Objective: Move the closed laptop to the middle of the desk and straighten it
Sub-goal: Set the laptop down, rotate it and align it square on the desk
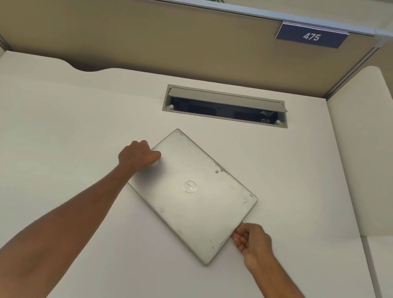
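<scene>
Head view: closed silver laptop (pixel 192 193) lies flat on the white desk (pixel 44 116), roughly mid-frame, a little right of centre, skewed so its corners point toward the upper left and lower right of the frame. Left hand (pixel 137 154) is curled over the laptop's upper-left edge, thumb on the lid, gripping that edge. Right hand (pixel 252 241) pinches the edge at the lower right, fingers closed on it. Likely step: turning it square. Risks, as judgement: the lid is smooth and the grips sit only at the edges, so a hand may slip and leave the laptop crooked; dragging rather than lifting could scrape the worn casing on the desk; over-rotating would just swap one skew for another. Behind it, upper centre of the frame, a cable tray (pixel 226 106) is sunk into the desk with its flap raised; its inside is dark, with some small fittings at the right end, too dim to identify.
</scene>
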`<state>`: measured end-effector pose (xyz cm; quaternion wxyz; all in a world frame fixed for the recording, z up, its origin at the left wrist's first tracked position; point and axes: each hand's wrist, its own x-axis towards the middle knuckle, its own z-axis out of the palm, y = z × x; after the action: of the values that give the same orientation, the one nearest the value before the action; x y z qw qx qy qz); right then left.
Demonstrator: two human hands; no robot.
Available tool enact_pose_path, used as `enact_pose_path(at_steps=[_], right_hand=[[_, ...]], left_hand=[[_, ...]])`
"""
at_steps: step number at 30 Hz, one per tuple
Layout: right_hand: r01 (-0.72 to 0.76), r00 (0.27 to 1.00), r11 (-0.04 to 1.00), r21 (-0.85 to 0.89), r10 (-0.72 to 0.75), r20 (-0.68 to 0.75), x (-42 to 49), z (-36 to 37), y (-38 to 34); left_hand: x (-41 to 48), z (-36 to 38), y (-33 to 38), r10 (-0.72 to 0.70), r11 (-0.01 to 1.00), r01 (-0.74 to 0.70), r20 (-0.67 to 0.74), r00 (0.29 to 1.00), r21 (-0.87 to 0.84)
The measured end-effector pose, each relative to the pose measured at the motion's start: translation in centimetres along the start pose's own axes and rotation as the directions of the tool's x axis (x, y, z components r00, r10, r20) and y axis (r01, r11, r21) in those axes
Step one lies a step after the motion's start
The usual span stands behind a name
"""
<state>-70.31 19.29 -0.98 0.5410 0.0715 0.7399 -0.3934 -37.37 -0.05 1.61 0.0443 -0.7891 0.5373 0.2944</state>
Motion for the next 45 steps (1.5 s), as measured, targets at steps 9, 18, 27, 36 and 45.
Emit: enact_pose_path(at_steps=[9, 18, 27, 36, 45], right_hand=[[0.166, 0.986, 0.985, -0.051, -0.166, 0.002, 3.3, 0.1, -5.3], [0.269, 0.963, 0.941, -0.207, -0.269, 0.03, 5.8, 1.1, -9.1], [0.32, 0.946, 0.894, -0.312, -0.318, 0.059, 7.0, 1.0, -9.8], [0.507, 0.858, 0.757, -0.413, -0.395, 0.329, 5.8, -1.4, -8.7], [0.731, 0.665, 0.197, -0.654, -0.424, 0.615, 5.7, -6.0, -2.8]], left_hand=[[-3.3, 2.2, -1.2, -0.087, 0.988, 0.087, 0.003, 0.996, -0.127], [-6.8, 4.6, -2.2, -0.196, 0.938, 0.184, -0.013, 0.98, -0.295], [-8.5, 5.7, -2.9, -0.221, 0.901, 0.161, -0.109, 0.969, -0.402], [-9.7, 7.3, -5.6, -0.006, 0.91, -0.067, -0.176, 0.984, -0.41], [-12.1, 9.1, -9.3, 0.13, 0.924, -0.162, -0.114, 0.985, -0.347]])
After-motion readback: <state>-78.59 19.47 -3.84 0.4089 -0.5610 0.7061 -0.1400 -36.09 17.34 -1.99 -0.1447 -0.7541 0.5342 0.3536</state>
